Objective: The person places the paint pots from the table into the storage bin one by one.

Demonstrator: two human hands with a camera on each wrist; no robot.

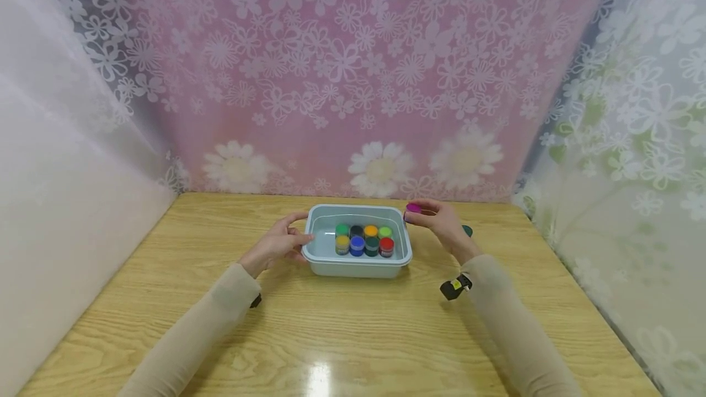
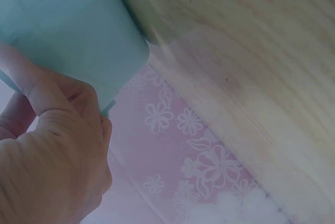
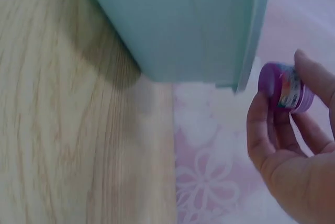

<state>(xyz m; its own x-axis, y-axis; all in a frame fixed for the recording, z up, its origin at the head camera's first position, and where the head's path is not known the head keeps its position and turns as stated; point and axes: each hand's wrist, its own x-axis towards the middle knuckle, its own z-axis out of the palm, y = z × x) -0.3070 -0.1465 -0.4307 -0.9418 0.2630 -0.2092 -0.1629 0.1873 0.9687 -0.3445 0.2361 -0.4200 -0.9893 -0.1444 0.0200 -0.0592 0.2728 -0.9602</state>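
A pale blue plastic tub (image 1: 353, 269) stands on the table, with several small paint jars in two rows inside, among them a red jar (image 1: 386, 247) and a blue jar (image 1: 356, 245). My left hand (image 1: 278, 242) grips the tub's left rim, thumb on top; the left wrist view has this hand at the tub's corner. Just beyond the tub's far right corner, my right hand (image 1: 441, 225) holds a purple paint jar (image 3: 287, 88) between thumb and fingers. That jar is off the table, level with the rim and apart from it in the right wrist view.
A dark green lid or jar (image 1: 467, 230) shows partly behind my right hand, on the wooden table (image 1: 331, 329). A pink flowered curtain (image 1: 342, 78) hangs at the table's back edge, with pale curtains on both sides. Each wrist carries a small black camera (image 1: 453, 287).
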